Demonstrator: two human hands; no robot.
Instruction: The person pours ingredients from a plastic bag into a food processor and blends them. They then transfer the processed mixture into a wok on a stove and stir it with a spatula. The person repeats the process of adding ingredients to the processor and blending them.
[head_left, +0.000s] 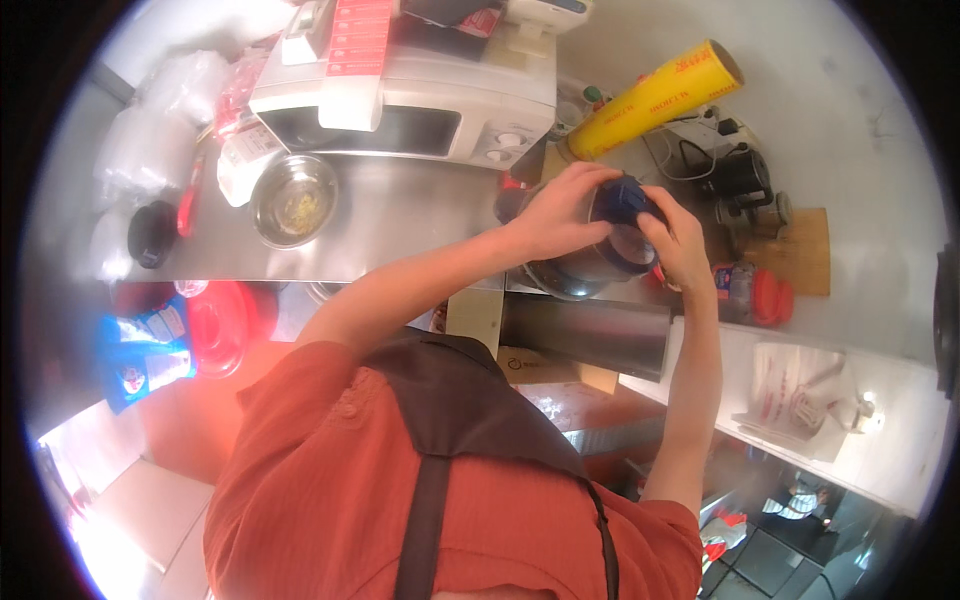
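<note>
Both of my hands are on a clear jar (630, 244) with a dark blue lid, over the right part of the steel counter. My left hand (566, 210) reaches it from the left, fingers curled along its side and lid. My right hand (677, 236) grips the other side, thumb near the lid. Beneath the jar is a rounded bowl or pot (566, 281), mostly hidden by my left hand and the jar. A steel bowl (294, 201) with small yellowish pieces in it stands on the counter to the left.
A white microwave oven (405, 105) stands at the back. Right of it leans a yellow roll (652, 97). A black electric kettle (739, 178), a wooden board (808, 251) and a red-lidded jar (750, 292) lie to the right. Plastic-wrapped containers (146, 154) fill the left.
</note>
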